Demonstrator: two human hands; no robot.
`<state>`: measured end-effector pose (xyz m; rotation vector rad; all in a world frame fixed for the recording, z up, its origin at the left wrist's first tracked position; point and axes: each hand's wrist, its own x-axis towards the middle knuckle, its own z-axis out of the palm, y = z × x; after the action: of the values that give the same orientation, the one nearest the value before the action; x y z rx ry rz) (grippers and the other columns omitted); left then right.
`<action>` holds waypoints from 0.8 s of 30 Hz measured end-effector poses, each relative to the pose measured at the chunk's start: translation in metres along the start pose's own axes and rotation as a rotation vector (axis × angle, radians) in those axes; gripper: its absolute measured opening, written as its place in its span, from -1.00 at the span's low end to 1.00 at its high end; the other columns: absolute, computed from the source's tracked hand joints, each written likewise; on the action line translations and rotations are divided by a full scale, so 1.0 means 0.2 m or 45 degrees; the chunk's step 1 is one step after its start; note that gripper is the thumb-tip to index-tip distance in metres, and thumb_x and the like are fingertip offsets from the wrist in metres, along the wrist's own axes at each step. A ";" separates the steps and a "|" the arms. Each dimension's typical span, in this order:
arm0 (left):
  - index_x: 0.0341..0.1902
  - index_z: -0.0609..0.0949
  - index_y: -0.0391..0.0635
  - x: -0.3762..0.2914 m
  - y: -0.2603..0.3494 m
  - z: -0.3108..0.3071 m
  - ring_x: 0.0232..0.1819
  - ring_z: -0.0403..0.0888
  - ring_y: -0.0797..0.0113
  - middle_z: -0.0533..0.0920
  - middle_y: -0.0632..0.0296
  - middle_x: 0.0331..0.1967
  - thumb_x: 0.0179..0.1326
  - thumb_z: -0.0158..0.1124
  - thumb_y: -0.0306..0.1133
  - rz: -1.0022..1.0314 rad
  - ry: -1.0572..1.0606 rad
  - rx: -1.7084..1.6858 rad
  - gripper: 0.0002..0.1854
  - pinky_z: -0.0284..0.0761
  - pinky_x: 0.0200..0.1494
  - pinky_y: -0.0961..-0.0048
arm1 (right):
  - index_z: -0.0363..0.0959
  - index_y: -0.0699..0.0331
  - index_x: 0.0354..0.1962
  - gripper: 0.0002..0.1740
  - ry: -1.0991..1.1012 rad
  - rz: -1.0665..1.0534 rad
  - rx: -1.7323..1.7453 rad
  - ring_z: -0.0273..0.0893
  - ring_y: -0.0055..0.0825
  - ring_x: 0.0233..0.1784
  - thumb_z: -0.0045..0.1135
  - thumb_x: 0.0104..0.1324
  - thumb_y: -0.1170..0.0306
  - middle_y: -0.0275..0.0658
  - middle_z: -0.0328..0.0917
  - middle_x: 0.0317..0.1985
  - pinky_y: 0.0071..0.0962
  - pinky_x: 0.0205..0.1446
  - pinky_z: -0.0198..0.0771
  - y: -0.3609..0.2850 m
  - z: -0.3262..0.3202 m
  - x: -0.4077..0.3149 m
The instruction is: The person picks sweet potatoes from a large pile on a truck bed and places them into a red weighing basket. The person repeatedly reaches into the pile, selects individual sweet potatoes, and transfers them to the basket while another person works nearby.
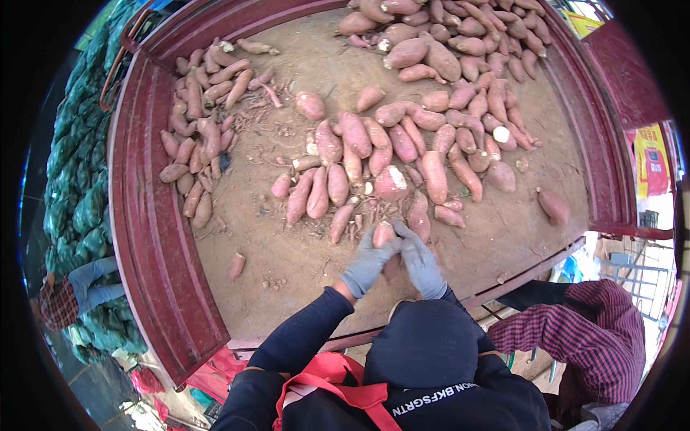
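A sweet potato (384, 235) with a pale, cut-looking tip is held upright over the truck bed's near part. My left hand (367, 262), in a grey work glove, wraps around it from the left. From the right, my right hand (424, 266), gloved alike, presses its fingers against the same root. The fingers overlap and hide part of it. Just beyond my hands sits a thick sweet potato (392, 184) with a white broken patch. A slimmer sweet potato (418, 218) lies close by my right fingertips.
The red metal side wall (156, 215) bounds the dirt-covered bed (291, 269). A large sweet potato heap (469, 37) fills the far right; a smaller pile (202, 108) lies left. A person in a checked shirt (582, 339) is at right, another person (81, 291) beside green sacks (81, 178).
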<state>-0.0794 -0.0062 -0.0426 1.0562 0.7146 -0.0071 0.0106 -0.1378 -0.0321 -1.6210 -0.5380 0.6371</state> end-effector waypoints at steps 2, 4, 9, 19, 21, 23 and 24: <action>0.37 0.42 -0.23 -0.07 -0.04 -0.18 0.10 0.51 0.43 0.57 0.24 0.12 0.31 0.43 -0.20 0.011 0.242 -0.043 -0.35 0.51 0.15 0.47 | 0.49 0.27 0.20 -0.62 -0.083 -0.272 -0.360 0.54 -0.10 0.17 0.09 0.46 0.44 -0.02 0.56 0.12 -0.26 0.30 0.42 -0.06 0.07 0.05; 0.32 0.45 -0.22 -0.16 -0.05 -0.37 0.04 0.54 0.43 0.59 0.24 0.07 0.32 0.42 -0.21 0.032 0.433 -0.016 -0.40 0.53 0.11 0.46 | 0.50 0.27 0.16 -0.62 -0.168 -0.377 -0.512 0.55 -0.09 0.10 0.11 0.41 0.47 -0.03 0.57 0.05 -0.22 0.24 0.44 -0.09 0.14 0.17; 0.22 0.47 -0.18 -0.34 -0.07 -0.65 -0.06 0.65 0.31 0.63 0.13 0.03 0.37 0.33 -0.25 -0.041 0.592 -0.348 -0.55 0.62 0.03 0.33 | 0.26 0.20 0.38 -0.28 -0.394 -0.737 -1.305 0.22 -0.05 0.42 0.18 0.24 0.38 -0.07 0.31 0.31 -0.14 0.50 0.14 -0.15 0.40 0.66; 0.32 0.44 -0.19 -0.44 -0.01 -0.69 0.26 0.54 0.02 0.56 0.06 0.20 0.47 0.20 -0.01 0.053 0.222 -1.056 -0.43 0.47 0.36 -0.05 | 0.51 0.09 0.01 -0.47 -0.710 -0.582 -1.915 0.39 -0.25 0.12 0.31 0.09 0.10 -0.21 0.41 0.04 -0.11 0.09 0.26 -0.06 0.55 0.69; 0.30 0.45 -0.17 -0.40 -0.05 -0.69 0.24 0.54 0.03 0.57 0.06 0.17 0.48 0.19 0.00 -0.014 0.242 -1.110 -0.45 0.49 0.34 -0.04 | 0.52 0.06 -0.10 -0.52 -0.598 -0.871 -1.760 0.42 -0.25 0.09 0.37 0.06 0.06 -0.23 0.42 -0.03 -0.12 0.08 0.26 0.10 0.48 0.65; 0.37 0.38 -0.10 -0.37 -0.15 -0.73 0.25 0.51 0.10 0.52 0.11 0.20 0.48 0.21 -0.09 0.055 0.230 -1.044 -0.46 0.51 0.30 0.03 | 0.52 0.05 -0.14 -0.53 -0.707 -0.730 -1.546 0.44 -0.26 0.06 0.39 0.04 0.05 -0.23 0.44 -0.07 -0.14 0.08 0.27 0.09 0.43 0.57; 0.43 0.32 -0.07 -0.37 -0.16 -0.72 0.25 0.51 0.12 0.50 0.12 0.23 0.48 0.22 -0.11 0.086 0.309 -0.957 -0.43 0.51 0.29 0.05 | 0.52 0.11 -0.14 -0.49 -0.597 -0.607 -1.598 0.46 -0.21 0.06 0.40 0.06 0.00 -0.20 0.46 -0.09 -0.13 0.12 0.29 0.09 0.40 0.53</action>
<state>-0.2247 0.0667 -0.0693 0.3585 0.8076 0.4241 0.0345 -0.0101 -0.0678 -2.3321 -1.8704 0.2780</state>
